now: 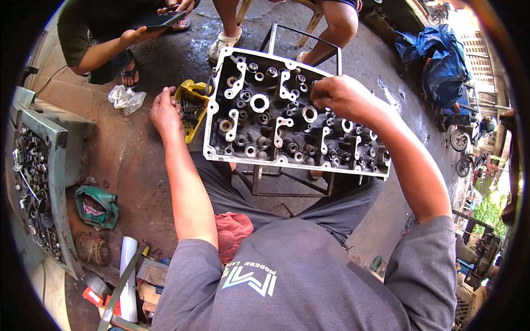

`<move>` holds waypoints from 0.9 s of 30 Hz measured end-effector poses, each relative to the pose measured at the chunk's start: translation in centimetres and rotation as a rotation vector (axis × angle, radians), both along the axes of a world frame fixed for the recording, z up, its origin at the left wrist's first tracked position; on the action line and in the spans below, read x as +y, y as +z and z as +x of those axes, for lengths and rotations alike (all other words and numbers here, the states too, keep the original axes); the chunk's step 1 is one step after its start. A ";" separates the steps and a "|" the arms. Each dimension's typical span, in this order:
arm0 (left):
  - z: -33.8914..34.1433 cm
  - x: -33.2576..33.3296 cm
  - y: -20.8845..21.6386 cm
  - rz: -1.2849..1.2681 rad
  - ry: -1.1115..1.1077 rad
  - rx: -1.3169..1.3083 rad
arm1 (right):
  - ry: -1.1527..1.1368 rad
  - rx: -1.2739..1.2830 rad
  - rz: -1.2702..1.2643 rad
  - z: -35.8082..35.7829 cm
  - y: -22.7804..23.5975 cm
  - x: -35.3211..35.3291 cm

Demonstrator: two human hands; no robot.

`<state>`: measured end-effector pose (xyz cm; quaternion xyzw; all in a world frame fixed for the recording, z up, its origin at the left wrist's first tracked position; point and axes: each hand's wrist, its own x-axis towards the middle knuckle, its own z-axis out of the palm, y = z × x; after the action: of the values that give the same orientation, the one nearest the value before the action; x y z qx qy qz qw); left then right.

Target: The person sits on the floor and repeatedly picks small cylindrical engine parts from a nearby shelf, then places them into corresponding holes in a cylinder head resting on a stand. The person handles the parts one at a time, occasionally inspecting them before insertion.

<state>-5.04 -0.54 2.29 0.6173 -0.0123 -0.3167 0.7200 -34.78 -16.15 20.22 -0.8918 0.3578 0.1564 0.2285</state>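
Note:
An engine cylinder head (243, 156) lies face up in front of me on a black metal frame stand (290, 194), its pale rim around dark bores and bolt bosses. My right hand (345, 100) reaches over its far right part, fingers pinched down among the bosses; anything between the fingertips is hidden. Left of the head, a cut-open yellow plastic container (189, 135) holds dark springs and small metal parts. My left hand (167, 115) is at this container's left edge, fingers curled in. Whether it holds a small part, I cannot make out.
A metal tray (58, 129) full of loose parts stands at the left, near a green cut container (107, 219). A clear plastic bag (127, 99) lies on the floor. Beyond the stand are two people, one holding a phone (164, 21). A blue tarp (444, 69) covers something far right.

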 end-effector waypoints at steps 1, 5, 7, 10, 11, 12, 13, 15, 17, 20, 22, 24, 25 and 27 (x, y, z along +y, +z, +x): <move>-0.1 0.0 0.0 0.001 -0.001 0.001 | 0.047 0.016 -0.035 0.2 -0.8 -0.1; -0.2 -0.2 -0.2 0.011 0.005 0.007 | 0.446 0.204 -0.237 2.4 -2.2 -1.1; 0.1 -0.1 -0.3 -0.007 0.008 0.002 | 0.462 0.292 -0.212 3.4 -1.7 -1.3; 0.4 0.3 0.7 -0.074 0.058 0.065 | 0.261 0.247 -0.144 3.7 0.6 -1.5; 0.4 0.6 1.4 -0.104 0.079 0.085 | 0.174 0.191 -0.117 3.5 1.2 -1.2; 0.5 1.1 2.5 -0.153 0.128 0.178 | -0.008 0.012 -0.019 2.9 1.7 -0.3; 0.2 1.7 3.7 -0.165 0.206 0.162 | -0.156 -0.169 0.084 2.2 2.0 0.9; -1.2 4.0 6.6 -0.346 0.245 0.091 | -0.573 -0.536 0.538 0.5 1.6 5.1; -3.9 5.8 9.0 -0.421 0.080 0.102 | -0.553 -0.624 0.693 -1.3 1.0 9.4; -7.5 8.2 12.1 -0.539 -0.204 0.428 | -0.484 -0.657 0.328 -3.7 0.7 13.7; -10.4 9.7 12.8 -0.538 -0.334 0.718 | -0.602 -0.651 0.372 -6.1 1.1 15.3; -13.7 11.4 12.9 -0.438 -0.416 0.908 | -0.551 -0.648 0.206 -8.6 1.4 16.7; -15.4 12.2 12.8 -0.389 -0.448 0.983 | -0.496 -0.644 0.088 -9.8 1.4 17.4; -18.5 13.6 12.4 -0.245 -0.527 1.033 | -0.543 -0.634 0.058 -12.5 1.5 19.2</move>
<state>-23.54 13.08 14.65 0.2715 0.1504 -0.7405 0.5960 -47.27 3.05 21.70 -0.7622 0.4875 -0.1816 0.3853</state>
